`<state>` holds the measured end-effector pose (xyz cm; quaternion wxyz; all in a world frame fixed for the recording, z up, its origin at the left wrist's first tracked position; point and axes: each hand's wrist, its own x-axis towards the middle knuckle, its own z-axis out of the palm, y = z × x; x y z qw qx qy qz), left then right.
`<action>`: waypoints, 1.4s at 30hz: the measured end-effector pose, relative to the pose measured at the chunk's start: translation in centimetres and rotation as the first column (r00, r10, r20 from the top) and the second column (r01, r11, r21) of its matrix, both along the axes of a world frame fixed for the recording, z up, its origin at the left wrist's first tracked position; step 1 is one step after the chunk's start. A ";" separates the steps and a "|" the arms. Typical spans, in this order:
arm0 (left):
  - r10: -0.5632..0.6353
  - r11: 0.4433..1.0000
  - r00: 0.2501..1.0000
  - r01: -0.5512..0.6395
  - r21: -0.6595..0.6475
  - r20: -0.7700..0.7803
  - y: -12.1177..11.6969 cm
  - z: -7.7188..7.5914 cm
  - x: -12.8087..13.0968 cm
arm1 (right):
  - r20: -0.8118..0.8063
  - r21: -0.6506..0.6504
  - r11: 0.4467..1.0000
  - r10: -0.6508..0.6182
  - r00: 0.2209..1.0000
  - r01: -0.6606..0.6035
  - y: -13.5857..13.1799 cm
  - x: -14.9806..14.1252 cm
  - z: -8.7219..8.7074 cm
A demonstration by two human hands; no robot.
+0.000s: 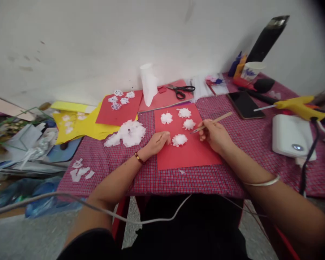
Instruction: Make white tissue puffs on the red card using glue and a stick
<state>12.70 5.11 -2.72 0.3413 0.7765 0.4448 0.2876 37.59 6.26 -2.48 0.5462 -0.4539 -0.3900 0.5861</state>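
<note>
A sheet of red paper [189, 157] lies on the table, carrying several crinkled white paper flowers; the nearest white flower [179, 140] is between my two hands. My left hand [158, 142] rests on the sheet's left edge with its fingers curled, close beside that flower; nothing shows in it. Between thumb and fingers of my right hand [212, 134] is a slim paintbrush [222, 117] with a wooden handle. Its dark tip points down left, near the flower at the middle right [189, 124]. Whether the tip touches the paper I cannot tell.
Left lie crumpled white tissue [130, 133], paper scraps [81, 172], yellow paper [94, 121] and a red card [116, 112] with speckled flowers. Scissors [180, 91] and a white roll [148, 83] are behind. Right are a phone [245, 104], glue gun [298, 105] and power bank [292, 137]. A cable [97, 207] crosses in front.
</note>
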 end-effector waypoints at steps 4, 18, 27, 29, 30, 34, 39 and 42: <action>-0.003 1.000 1.000 0.003 0.017 -0.012 0.0 0.1 0.3 | -0.017 0.010 1.000 0.030 0.999 -0.030 0.1 0.4 -0.2; 0.266 0.961 0.879 -0.209 0.182 -0.397 0.7 6.0 -11.3 | -0.033 -0.173 0.979 0.102 0.994 -0.106 -0.1 1.6 -0.4; 0.399 0.915 0.765 -0.370 0.163 -0.505 3.5 3.9 -12.0 | 0.031 -0.243 0.959 0.155 0.987 -0.143 -0.1 1.9 -0.2; 0.388 0.916 0.768 -0.382 0.121 -0.510 3.7 3.6 -11.8 | 0.041 -0.235 0.959 0.169 0.985 -0.155 0.0 1.9 -0.1; 0.391 0.913 0.777 -0.394 0.103 -0.493 3.7 3.6 -11.7 | 0.045 -0.227 0.961 0.174 0.984 -0.160 0.0 1.8 -0.1; 0.456 0.882 0.823 -0.470 0.046 -0.340 3.2 4.7 -11.4 | 0.051 -0.191 0.965 0.193 0.980 -0.180 0.1 1.7 -0.1; 0.469 0.837 0.873 -0.487 -0.251 -0.130 1.1 7.3 -9.0 | 0.045 -0.115 0.972 0.209 0.977 -0.203 0.2 1.5 -0.3; 0.440 0.805 0.898 -0.389 -0.448 0.010 0.4 7.8 -6.3 | 0.033 -0.047 0.980 0.194 0.981 -0.192 0.1 1.2 -0.2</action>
